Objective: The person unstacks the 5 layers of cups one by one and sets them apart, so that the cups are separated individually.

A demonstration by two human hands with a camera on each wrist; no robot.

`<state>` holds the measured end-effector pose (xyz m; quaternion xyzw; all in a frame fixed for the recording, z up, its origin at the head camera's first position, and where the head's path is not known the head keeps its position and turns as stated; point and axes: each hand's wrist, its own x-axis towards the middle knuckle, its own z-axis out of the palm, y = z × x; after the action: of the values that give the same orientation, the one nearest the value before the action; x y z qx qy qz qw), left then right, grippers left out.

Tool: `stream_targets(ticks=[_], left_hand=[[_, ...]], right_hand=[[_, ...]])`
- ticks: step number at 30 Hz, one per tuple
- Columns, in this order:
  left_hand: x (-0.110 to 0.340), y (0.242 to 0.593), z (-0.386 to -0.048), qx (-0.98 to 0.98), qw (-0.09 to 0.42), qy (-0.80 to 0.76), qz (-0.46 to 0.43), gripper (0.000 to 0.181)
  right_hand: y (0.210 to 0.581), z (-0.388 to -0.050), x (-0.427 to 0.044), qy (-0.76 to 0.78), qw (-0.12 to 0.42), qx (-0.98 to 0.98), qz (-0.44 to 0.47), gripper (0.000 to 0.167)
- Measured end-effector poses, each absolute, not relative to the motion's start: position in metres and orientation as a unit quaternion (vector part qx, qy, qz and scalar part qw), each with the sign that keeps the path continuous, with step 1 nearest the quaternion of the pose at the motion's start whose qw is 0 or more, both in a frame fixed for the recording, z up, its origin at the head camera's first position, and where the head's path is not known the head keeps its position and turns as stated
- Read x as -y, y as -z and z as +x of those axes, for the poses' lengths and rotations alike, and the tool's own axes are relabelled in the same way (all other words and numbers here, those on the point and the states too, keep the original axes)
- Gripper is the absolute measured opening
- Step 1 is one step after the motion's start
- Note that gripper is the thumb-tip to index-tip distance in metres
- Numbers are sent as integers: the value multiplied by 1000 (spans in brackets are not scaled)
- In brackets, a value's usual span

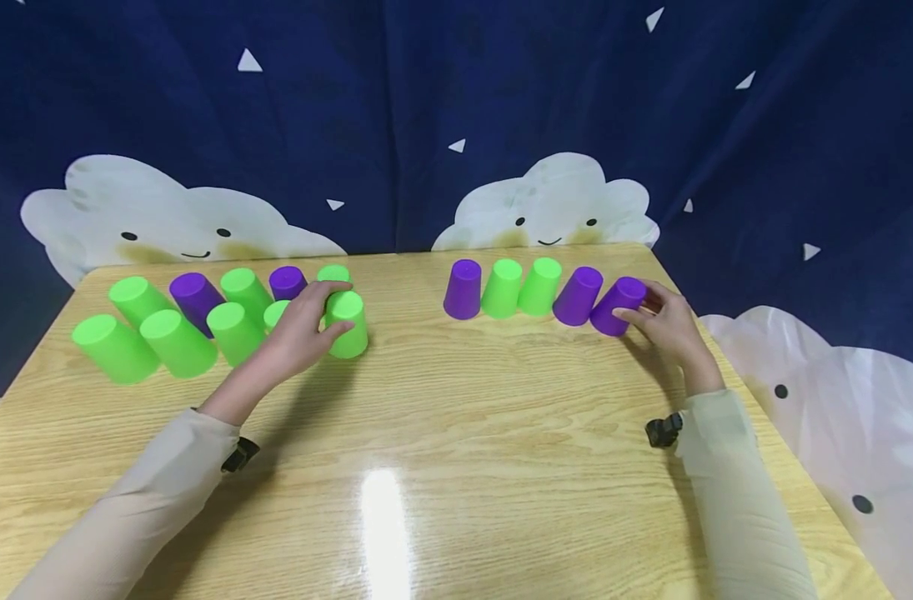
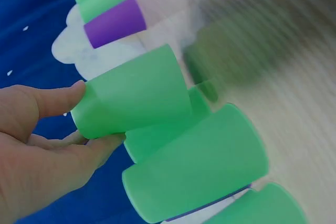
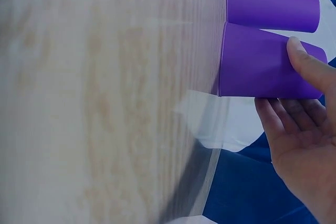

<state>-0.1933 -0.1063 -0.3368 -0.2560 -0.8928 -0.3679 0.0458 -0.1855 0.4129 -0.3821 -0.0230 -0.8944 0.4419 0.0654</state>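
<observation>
My left hand (image 1: pixel 303 327) grips an upside-down green cup (image 1: pixel 348 327) at the right end of the left group, thumb on one side and fingers on the other. In the left wrist view this green cup (image 2: pixel 134 93) stands in front of other green cups. On the right, my right hand (image 1: pixel 669 323) holds an upside-down purple cup (image 1: pixel 617 308), the last one in a row. The right wrist view shows the thumb on the near side of that purple cup (image 3: pixel 262 64) and the fingers along its edge.
Two rows of green and purple cups, including a green cup (image 1: pixel 118 350), stand at the left. Another purple cup (image 1: pixel 464 289), two green ones and a further purple one line the right back. Behind the wooden table (image 1: pixel 464 417) hangs a dark blue curtain (image 1: pixel 396 125).
</observation>
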Motion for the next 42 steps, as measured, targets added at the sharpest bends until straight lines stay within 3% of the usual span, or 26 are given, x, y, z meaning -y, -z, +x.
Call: stream_targets(ticks=[6, 20, 31, 42], left_hand=[[110, 346, -194, 902, 17, 357, -241, 47], [112, 345, -195, 916, 5, 336, -218, 52], [104, 322, -190, 909, 48, 339, -237, 52], [62, 311, -195, 896, 40, 357, -260, 53]], right_hand=[[382, -186, -415, -442, 62, 895, -30, 63], [385, -186, -415, -440, 65, 895, -25, 60], [382, -184, -412, -441, 70, 894, -27, 63], [383, -185, -413, -436, 66, 897, -30, 63]])
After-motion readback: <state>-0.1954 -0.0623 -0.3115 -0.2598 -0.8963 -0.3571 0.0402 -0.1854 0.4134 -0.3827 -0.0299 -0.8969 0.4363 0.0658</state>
